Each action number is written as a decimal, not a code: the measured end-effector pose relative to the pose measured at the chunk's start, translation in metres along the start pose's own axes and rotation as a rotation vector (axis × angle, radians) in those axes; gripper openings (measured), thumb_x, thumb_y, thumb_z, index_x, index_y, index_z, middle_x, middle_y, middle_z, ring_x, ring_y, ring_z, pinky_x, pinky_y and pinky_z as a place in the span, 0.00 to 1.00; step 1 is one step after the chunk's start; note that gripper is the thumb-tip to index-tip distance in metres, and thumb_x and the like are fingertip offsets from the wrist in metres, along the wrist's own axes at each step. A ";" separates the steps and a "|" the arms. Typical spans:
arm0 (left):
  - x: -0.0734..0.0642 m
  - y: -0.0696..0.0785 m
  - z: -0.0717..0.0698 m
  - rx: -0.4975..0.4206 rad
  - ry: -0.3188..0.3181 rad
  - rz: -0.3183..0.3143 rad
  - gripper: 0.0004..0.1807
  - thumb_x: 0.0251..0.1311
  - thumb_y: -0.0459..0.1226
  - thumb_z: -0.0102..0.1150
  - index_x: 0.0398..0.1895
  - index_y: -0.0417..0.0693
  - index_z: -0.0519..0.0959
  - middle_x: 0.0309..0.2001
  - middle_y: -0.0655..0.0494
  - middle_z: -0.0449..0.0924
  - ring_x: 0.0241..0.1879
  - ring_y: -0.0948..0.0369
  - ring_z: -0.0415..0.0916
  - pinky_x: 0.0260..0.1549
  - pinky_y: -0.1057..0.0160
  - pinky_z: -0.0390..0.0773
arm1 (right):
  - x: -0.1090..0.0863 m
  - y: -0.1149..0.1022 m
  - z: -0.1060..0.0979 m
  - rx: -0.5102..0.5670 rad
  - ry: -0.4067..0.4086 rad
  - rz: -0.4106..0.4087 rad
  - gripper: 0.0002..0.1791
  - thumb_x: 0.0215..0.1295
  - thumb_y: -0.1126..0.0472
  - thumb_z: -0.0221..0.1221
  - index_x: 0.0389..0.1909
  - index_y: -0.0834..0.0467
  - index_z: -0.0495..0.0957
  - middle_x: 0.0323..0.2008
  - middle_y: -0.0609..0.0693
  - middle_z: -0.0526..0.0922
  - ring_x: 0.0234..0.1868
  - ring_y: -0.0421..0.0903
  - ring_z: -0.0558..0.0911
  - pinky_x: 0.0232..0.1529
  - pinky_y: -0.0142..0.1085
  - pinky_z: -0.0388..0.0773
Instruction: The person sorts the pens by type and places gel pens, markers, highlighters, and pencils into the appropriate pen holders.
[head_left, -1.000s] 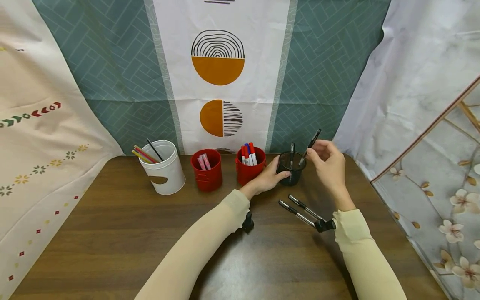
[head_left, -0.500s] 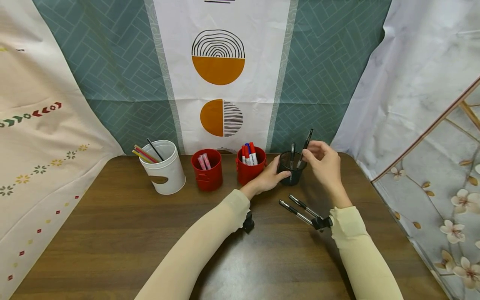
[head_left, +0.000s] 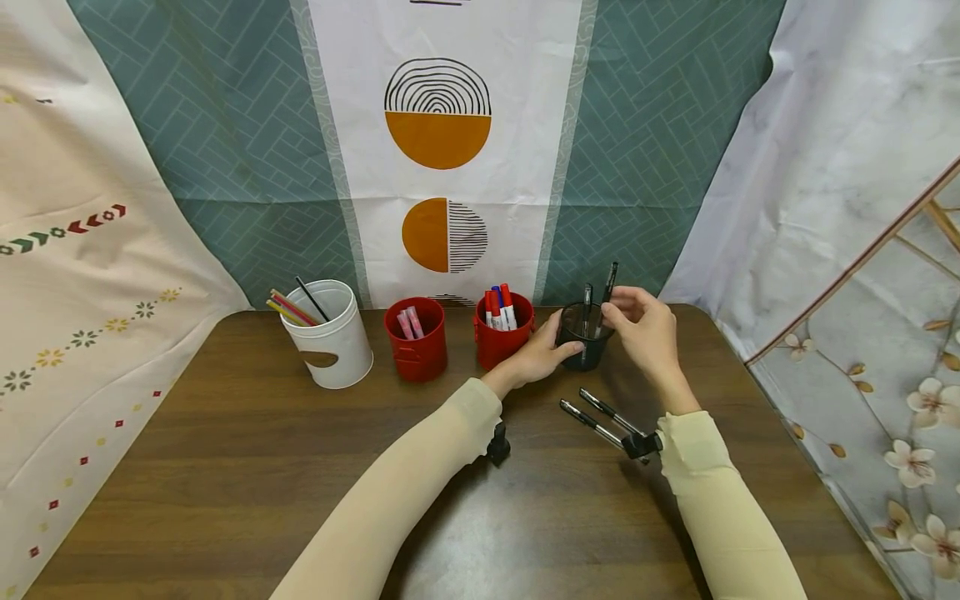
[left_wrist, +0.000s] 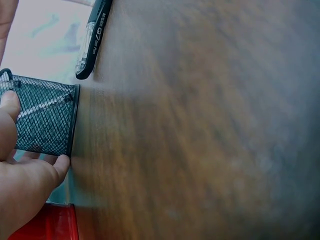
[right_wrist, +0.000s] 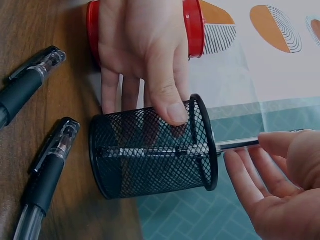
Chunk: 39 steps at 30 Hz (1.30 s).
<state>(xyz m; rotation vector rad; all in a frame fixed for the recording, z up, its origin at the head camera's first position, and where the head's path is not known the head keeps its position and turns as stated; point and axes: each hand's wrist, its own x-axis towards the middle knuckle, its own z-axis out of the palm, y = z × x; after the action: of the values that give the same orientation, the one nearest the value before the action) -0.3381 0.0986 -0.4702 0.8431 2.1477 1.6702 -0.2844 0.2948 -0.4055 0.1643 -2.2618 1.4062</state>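
My left hand [head_left: 534,354] grips a black mesh pen cup [head_left: 596,357], its thumb across the near side. The cup stands upright on the table with one black gel pen [head_left: 587,302] inside. From the right, my right hand [head_left: 648,332] pinches a second gel pen [head_left: 611,279], cap end up, its lower end within the cup's mouth. In the right wrist view this pen's silver barrel [right_wrist: 240,144] shows between fingertips and rim. Two more gel pens, one nearer [head_left: 591,423] and one farther [head_left: 609,408], lie on the table, partly hidden by the right wrist's camera.
Left of the mesh cup stands a red cup [head_left: 495,348] with red and blue markers. Farther left are another red cup [head_left: 420,362] holding pink sticks and a white bucket [head_left: 341,350] with colored pencils. Hanging cloths [head_left: 637,167] border the table [head_left: 262,483].
The right hand has moved left and slightly down, bringing its pen more upright and lower into the mesh cup. The left hand keeps its hold on the cup.
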 end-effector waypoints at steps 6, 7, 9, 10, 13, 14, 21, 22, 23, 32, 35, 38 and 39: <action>0.001 -0.001 0.000 0.010 0.005 0.007 0.41 0.78 0.38 0.59 0.86 0.50 0.50 0.80 0.49 0.61 0.75 0.56 0.65 0.76 0.51 0.66 | -0.001 0.003 0.001 -0.013 -0.023 0.007 0.18 0.73 0.62 0.67 0.60 0.65 0.83 0.46 0.65 0.89 0.34 0.27 0.86 0.39 0.22 0.83; 0.001 -0.001 0.000 0.010 0.004 0.009 0.41 0.78 0.38 0.59 0.85 0.50 0.50 0.80 0.49 0.61 0.74 0.55 0.65 0.76 0.51 0.66 | -0.001 0.003 0.001 -0.015 -0.024 0.007 0.18 0.73 0.63 0.67 0.59 0.65 0.83 0.46 0.65 0.89 0.34 0.28 0.86 0.39 0.22 0.84; 0.000 -0.001 0.000 0.013 0.003 0.008 0.41 0.78 0.39 0.59 0.86 0.49 0.49 0.80 0.49 0.61 0.75 0.56 0.65 0.76 0.51 0.65 | -0.001 0.003 0.000 -0.020 -0.026 0.007 0.17 0.74 0.63 0.67 0.59 0.63 0.84 0.46 0.64 0.89 0.34 0.30 0.87 0.39 0.22 0.84; 0.000 0.000 0.000 0.016 0.003 0.007 0.41 0.78 0.39 0.59 0.86 0.49 0.49 0.80 0.49 0.61 0.75 0.56 0.64 0.76 0.51 0.65 | -0.001 0.002 0.000 -0.023 -0.026 0.008 0.16 0.74 0.63 0.67 0.59 0.62 0.84 0.46 0.64 0.90 0.34 0.30 0.87 0.39 0.22 0.84; 0.000 0.000 0.000 0.023 0.004 0.005 0.41 0.78 0.40 0.59 0.86 0.50 0.49 0.80 0.49 0.61 0.76 0.56 0.64 0.77 0.50 0.64 | -0.002 0.000 -0.002 -0.038 -0.020 0.011 0.15 0.74 0.63 0.67 0.59 0.60 0.84 0.46 0.63 0.90 0.34 0.30 0.88 0.39 0.22 0.83; -0.001 0.000 0.000 0.025 0.006 0.002 0.41 0.78 0.40 0.59 0.86 0.50 0.49 0.80 0.50 0.62 0.76 0.56 0.64 0.77 0.50 0.64 | -0.002 -0.001 -0.003 -0.042 -0.018 0.010 0.15 0.74 0.63 0.66 0.59 0.60 0.84 0.46 0.63 0.90 0.34 0.30 0.88 0.39 0.22 0.83; -0.001 0.000 0.000 0.031 0.018 -0.003 0.41 0.78 0.40 0.60 0.86 0.50 0.50 0.80 0.49 0.62 0.77 0.54 0.63 0.78 0.50 0.62 | -0.004 -0.008 -0.012 -0.084 -0.033 0.005 0.16 0.75 0.64 0.65 0.60 0.61 0.84 0.48 0.61 0.90 0.36 0.28 0.86 0.39 0.21 0.82; 0.000 0.000 0.001 0.032 0.018 -0.005 0.41 0.78 0.40 0.60 0.86 0.50 0.50 0.80 0.49 0.61 0.77 0.54 0.63 0.78 0.50 0.62 | -0.004 -0.009 -0.013 -0.104 -0.040 0.002 0.16 0.75 0.63 0.66 0.60 0.61 0.84 0.48 0.60 0.90 0.36 0.28 0.85 0.39 0.21 0.81; -0.001 0.001 0.001 0.034 0.018 -0.007 0.41 0.78 0.40 0.60 0.86 0.50 0.50 0.80 0.49 0.61 0.77 0.54 0.63 0.78 0.50 0.62 | -0.005 -0.010 -0.015 -0.128 -0.047 -0.004 0.16 0.74 0.63 0.66 0.60 0.61 0.84 0.48 0.60 0.90 0.37 0.28 0.85 0.39 0.20 0.80; 0.000 0.000 0.002 0.021 0.011 -0.009 0.41 0.78 0.40 0.59 0.86 0.52 0.49 0.80 0.49 0.62 0.75 0.56 0.66 0.77 0.51 0.65 | -0.015 -0.018 -0.032 -0.263 -0.115 -0.051 0.17 0.74 0.59 0.67 0.60 0.57 0.84 0.50 0.56 0.90 0.48 0.56 0.89 0.43 0.21 0.74; 0.000 0.000 0.001 0.024 0.013 -0.009 0.41 0.78 0.40 0.59 0.86 0.52 0.49 0.80 0.49 0.62 0.76 0.56 0.64 0.77 0.51 0.64 | -0.018 -0.017 -0.036 -0.269 -0.136 -0.066 0.17 0.74 0.60 0.67 0.60 0.60 0.84 0.49 0.58 0.90 0.48 0.57 0.89 0.41 0.18 0.74; -0.001 -0.001 0.001 0.030 0.018 -0.009 0.41 0.78 0.41 0.60 0.86 0.51 0.49 0.81 0.49 0.61 0.77 0.55 0.63 0.77 0.50 0.63 | -0.022 -0.018 -0.039 -0.274 -0.152 -0.075 0.17 0.73 0.61 0.68 0.59 0.61 0.84 0.49 0.59 0.90 0.47 0.59 0.89 0.39 0.17 0.74; -0.002 -0.001 0.001 0.030 0.018 -0.008 0.41 0.78 0.41 0.60 0.86 0.51 0.49 0.81 0.49 0.61 0.77 0.55 0.63 0.77 0.50 0.63 | -0.023 -0.018 -0.040 -0.276 -0.157 -0.078 0.17 0.73 0.61 0.68 0.59 0.61 0.84 0.48 0.59 0.90 0.47 0.59 0.90 0.40 0.16 0.74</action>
<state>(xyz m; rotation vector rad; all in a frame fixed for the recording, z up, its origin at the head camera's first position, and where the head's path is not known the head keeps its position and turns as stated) -0.3366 0.0982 -0.4714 0.8298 2.1908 1.6519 -0.2449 0.3179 -0.3868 0.2767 -2.5209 1.0610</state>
